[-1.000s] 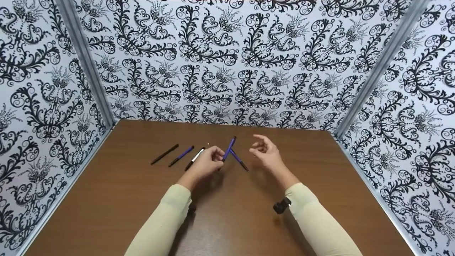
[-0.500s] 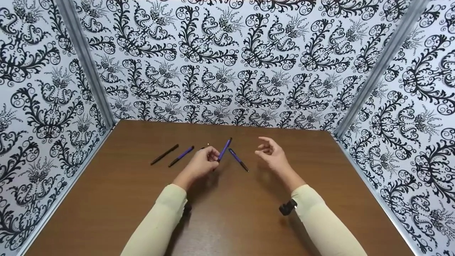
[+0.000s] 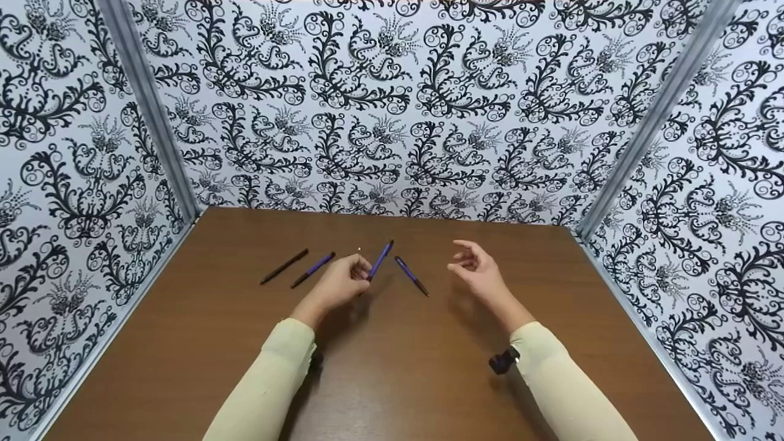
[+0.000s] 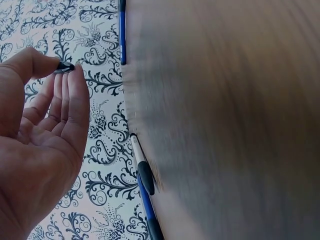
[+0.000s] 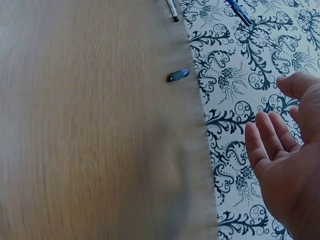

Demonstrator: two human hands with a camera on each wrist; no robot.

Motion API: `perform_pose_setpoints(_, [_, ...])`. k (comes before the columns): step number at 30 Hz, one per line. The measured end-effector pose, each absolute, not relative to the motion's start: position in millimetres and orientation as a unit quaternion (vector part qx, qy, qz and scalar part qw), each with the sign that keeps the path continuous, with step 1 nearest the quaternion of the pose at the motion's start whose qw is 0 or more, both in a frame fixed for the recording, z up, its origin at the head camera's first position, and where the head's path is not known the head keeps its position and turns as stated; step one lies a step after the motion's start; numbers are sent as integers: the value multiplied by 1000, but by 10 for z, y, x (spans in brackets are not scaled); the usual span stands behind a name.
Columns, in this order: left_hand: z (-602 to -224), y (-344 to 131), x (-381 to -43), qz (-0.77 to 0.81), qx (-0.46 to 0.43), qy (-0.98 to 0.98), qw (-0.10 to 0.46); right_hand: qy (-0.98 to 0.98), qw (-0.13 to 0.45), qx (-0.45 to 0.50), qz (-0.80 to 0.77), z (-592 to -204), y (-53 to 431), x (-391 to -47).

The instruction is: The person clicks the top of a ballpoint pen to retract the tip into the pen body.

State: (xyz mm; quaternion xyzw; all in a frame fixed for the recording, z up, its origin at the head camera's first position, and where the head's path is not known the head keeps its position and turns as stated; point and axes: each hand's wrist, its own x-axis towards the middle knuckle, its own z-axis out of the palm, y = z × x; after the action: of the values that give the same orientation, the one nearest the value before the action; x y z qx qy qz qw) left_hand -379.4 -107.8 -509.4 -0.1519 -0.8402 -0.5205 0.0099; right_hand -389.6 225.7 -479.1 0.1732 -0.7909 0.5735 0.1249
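Note:
My left hand [image 3: 340,283] pinches a blue pen [image 3: 381,260] near its lower end, between thumb and fingertips. The pen tilts up and away to the right, held above the table. In the left wrist view only its dark end [image 4: 65,67] shows at the fingertips. A second blue pen [image 3: 411,275] lies on the table just right of the held one. Beneath the left hand, hidden in the head view, is a white pen with a black grip [image 4: 137,150]. My right hand [image 3: 478,266] hovers farther right, fingers loosely bent, holding nothing.
Left of the left hand, a black pen [image 3: 283,267] and another blue pen [image 3: 313,269] lie slanted side by side on the brown table [image 3: 392,367]. Patterned walls [image 3: 380,110] enclose the table's back and sides. A small black camera [image 3: 503,361] sits on the right wrist.
My left hand has moved left with the blue pen, away from the pen it overlapped, and now covers the white pen. The right hand has drifted right and slightly toward me.

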Motion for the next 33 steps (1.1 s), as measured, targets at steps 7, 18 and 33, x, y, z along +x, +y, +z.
perform_pose_setpoints(7, [-5121,-1090,-3817,-518,-151,-842,17,-796,116,174,568,-4810,2292,-3914])
perform_pose_setpoints(18, [-5173,-1096,-3868,-471,-137,-871,27,-794,116,165,573,-4847,2323,-3907])
perform_pose_setpoints(33, [-5266,-1108,-3909,-404,-95,-909,21,-790,110,161,582,-4885,2333,-3919])
